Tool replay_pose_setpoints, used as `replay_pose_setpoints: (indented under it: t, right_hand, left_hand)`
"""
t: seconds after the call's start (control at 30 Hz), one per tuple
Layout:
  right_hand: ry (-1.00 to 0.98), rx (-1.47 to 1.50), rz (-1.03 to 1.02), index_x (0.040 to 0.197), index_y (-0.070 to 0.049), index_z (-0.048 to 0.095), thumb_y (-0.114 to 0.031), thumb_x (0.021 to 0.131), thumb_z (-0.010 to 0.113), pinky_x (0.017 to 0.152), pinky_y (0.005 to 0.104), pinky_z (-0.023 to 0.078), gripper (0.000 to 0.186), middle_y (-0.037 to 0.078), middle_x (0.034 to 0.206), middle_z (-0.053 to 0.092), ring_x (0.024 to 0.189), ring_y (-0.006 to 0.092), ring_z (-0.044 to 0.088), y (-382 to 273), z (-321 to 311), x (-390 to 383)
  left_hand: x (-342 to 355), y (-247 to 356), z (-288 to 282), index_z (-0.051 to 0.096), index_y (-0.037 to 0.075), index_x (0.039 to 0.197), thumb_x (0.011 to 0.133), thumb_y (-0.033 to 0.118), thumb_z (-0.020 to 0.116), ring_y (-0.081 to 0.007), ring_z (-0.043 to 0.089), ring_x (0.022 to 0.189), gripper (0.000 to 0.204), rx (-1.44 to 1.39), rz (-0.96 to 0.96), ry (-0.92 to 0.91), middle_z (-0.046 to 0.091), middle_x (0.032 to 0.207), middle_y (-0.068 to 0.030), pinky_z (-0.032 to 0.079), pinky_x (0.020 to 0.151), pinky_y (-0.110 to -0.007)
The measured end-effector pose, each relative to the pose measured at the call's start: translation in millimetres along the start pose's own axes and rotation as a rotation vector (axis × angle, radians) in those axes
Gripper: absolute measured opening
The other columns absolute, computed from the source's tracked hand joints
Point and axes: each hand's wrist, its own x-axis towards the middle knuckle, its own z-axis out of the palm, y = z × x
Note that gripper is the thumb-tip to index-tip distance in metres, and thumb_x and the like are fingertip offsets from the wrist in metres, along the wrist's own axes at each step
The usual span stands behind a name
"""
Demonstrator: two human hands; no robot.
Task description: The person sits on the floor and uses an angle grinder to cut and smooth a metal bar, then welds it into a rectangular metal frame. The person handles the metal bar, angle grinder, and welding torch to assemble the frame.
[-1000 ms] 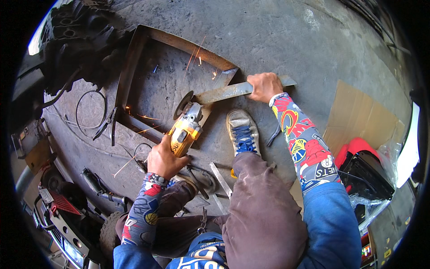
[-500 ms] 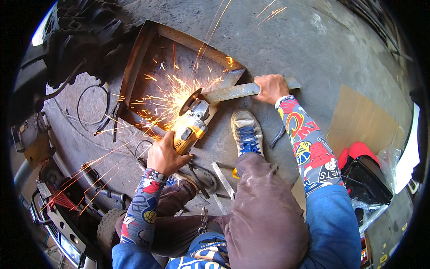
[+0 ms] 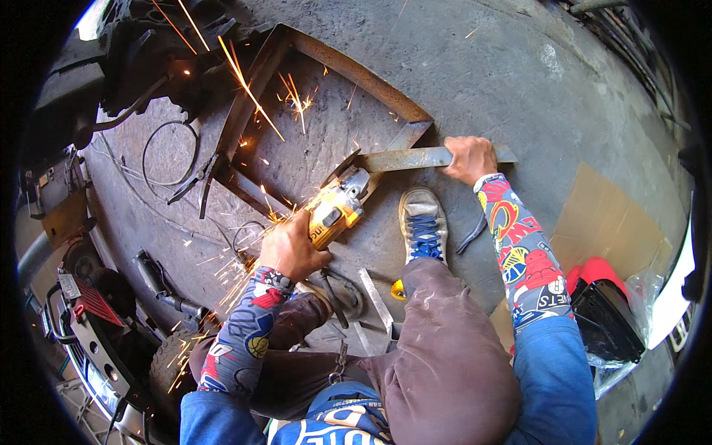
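My left hand (image 3: 291, 246) is closed around the body of a yellow angle grinder (image 3: 334, 215). Its dark disc (image 3: 343, 167) is at the left end of a flat metal bar (image 3: 404, 160), seen nearly edge-on; I cannot tell whether they touch. My right hand (image 3: 471, 159) grips that bar close to its other end. The bar lies across the corner of a rusty rectangular metal frame (image 3: 352, 72) on the floor. Orange sparks scatter over the frame and below my left wrist.
Cable clamps (image 3: 194, 184) and looped cables lie left of the frame. My shoe (image 3: 423, 225) stands below the bar. Metal strips (image 3: 376, 298) lie between my legs. Cardboard (image 3: 604, 219) and a red-and-black object (image 3: 604, 308) are at right; a vehicle's front (image 3: 100, 363) is at lower left.
The dense spark burst at the disc has thinned, and sparks now fly more below my left wrist. The disc appears more edge-on. The whole view has shifted, placing things farther right.
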Motion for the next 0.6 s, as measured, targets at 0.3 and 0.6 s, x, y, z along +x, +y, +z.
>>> replay_pose_setpoints:
  t: [0.3,0.6]
  right_hand:
    - [0.004,0.002,0.011,0.078,-0.012,0.068,-0.036,0.073,0.079,0.071,0.0483,0.058,0.026,0.013,0.081,0.073,0.079,0.0356,0.073,1,-1,0]
    - [0.018,0.012,-0.024,0.078,-0.010,0.064,-0.031,0.070,0.081,0.069,0.0490,0.057,0.028,0.014,0.080,0.072,0.077,0.0369,0.072,4,0,-2]
  left_hand:
    - [-9,-11,9,0.059,0.004,0.113,0.070,0.032,0.083,-0.0445,0.073,0.088,0.056,0.111,-0.022,0.000,0.073,0.089,-0.0263,0.059,0.082,-0.053]
    - [-22,-22,12,0.060,0.004,0.110,0.068,0.028,0.081,-0.0439,0.073,0.087,0.053,0.079,-0.064,-0.032,0.073,0.088,-0.0256,0.059,0.080,-0.052]
